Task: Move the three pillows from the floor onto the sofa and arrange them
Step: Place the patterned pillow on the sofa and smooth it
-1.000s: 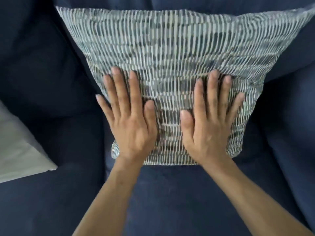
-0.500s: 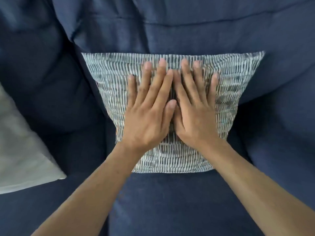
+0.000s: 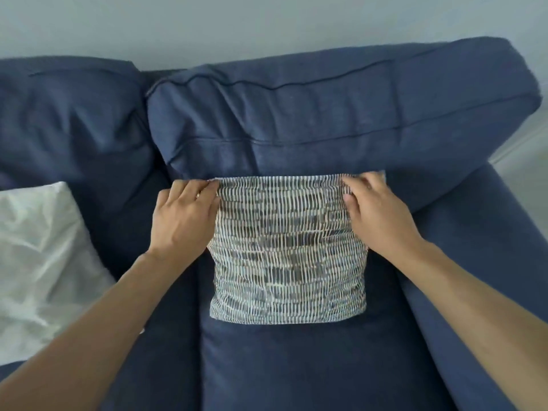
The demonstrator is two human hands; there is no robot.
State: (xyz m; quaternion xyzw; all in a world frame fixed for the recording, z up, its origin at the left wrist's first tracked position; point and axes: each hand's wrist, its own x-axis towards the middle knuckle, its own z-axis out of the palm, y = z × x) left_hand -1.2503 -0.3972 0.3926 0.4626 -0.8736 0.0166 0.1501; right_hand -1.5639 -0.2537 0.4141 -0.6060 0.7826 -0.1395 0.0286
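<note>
A patterned pillow (image 3: 289,253) with white and grey-blue dashes stands on the seat of the dark blue sofa (image 3: 296,123), leaning against the back cushion. My left hand (image 3: 184,215) pinches its top left corner and my right hand (image 3: 376,212) pinches its top right corner. A white pillow (image 3: 38,256) lies on the sofa seat at the left edge of view, apart from both hands. No third pillow is in view.
The sofa's right armrest (image 3: 486,262) runs along the right side, close to the patterned pillow. A pale wall (image 3: 267,25) rises behind the sofa. A strip of light floor (image 3: 530,161) shows at the far right.
Both hands have left the middle of the patterned pillow, where they pressed flat, and spread out to grip its two top corners. The view has pulled back, showing the sofa's back and the wall.
</note>
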